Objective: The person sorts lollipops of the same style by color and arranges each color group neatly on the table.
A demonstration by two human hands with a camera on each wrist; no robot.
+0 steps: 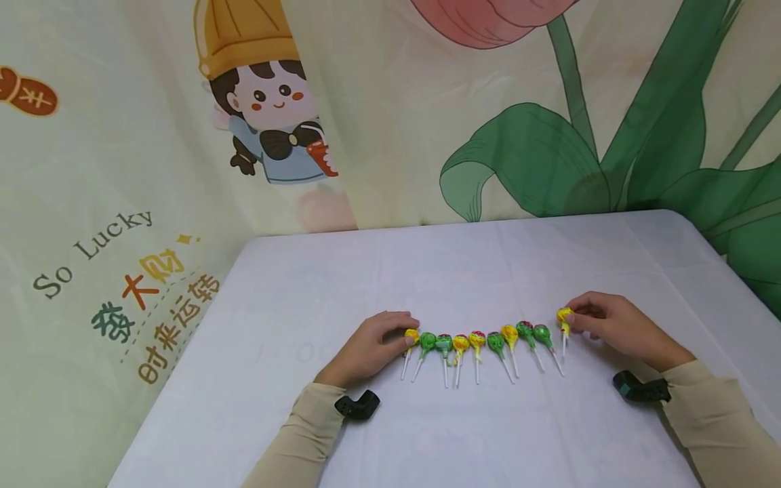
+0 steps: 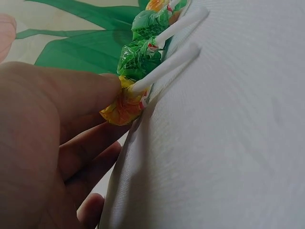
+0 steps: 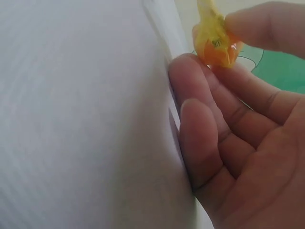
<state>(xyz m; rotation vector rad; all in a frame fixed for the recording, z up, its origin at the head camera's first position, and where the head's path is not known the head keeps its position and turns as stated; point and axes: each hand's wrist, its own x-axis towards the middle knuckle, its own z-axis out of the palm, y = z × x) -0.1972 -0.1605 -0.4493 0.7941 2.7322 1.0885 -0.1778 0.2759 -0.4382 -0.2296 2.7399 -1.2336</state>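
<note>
Several lollipops in green and yellow wrappers lie in a row on the white-covered table point(image 1: 451, 434), sticks toward the person. At the row's left end, my left hand point(image 1: 372, 347) pinches a yellow lollipop point(image 2: 123, 107) by its candy head, between thumb and fingers. My right hand point(image 1: 619, 329) holds another yellow lollipop point(image 3: 217, 47) by the head, just right of the row, its stick pointing down toward the person. Between the hands are green lollipops point(image 1: 428, 341) and yellow ones point(image 1: 460, 343), some with red on the wrapper.
Behind the table hangs a printed cloth point(image 1: 390, 122) with a cartoon figure, leaves and lettering. Dark wrist devices sit by the left sleeve point(image 1: 305, 423) and the right sleeve point(image 1: 710, 413). White tabletop stretches in front of and behind the row.
</note>
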